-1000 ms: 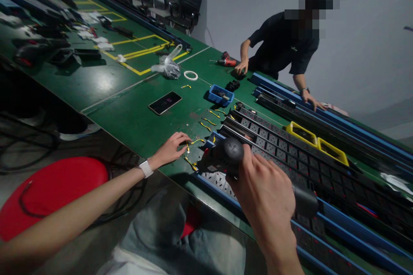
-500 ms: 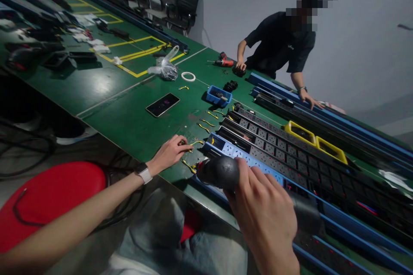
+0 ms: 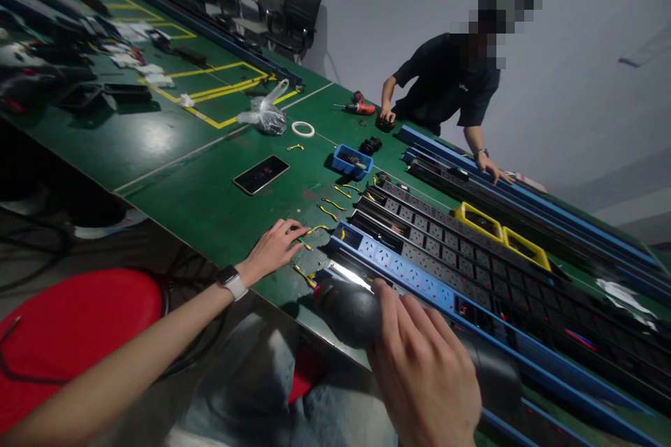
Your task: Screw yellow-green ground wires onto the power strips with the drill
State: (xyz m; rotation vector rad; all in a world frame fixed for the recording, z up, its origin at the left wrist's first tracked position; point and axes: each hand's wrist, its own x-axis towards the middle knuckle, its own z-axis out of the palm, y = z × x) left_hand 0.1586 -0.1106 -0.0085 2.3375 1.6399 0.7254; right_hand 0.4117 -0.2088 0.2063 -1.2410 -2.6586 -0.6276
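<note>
At the near edge of the worktop: left hand, its fingers apparently pinching a yellow-green lead, just off the end of the blue socket strip.
Right hand: fingers wrapped round a dark power tool, its nose beside yellow wires.
Loose leads: spread between the phone and the strips.
Step in hand: likely taking up or arranging one lead, tool at the ready.
Next move calls for: a firm pinch and a steady tool, I judge.
</note>
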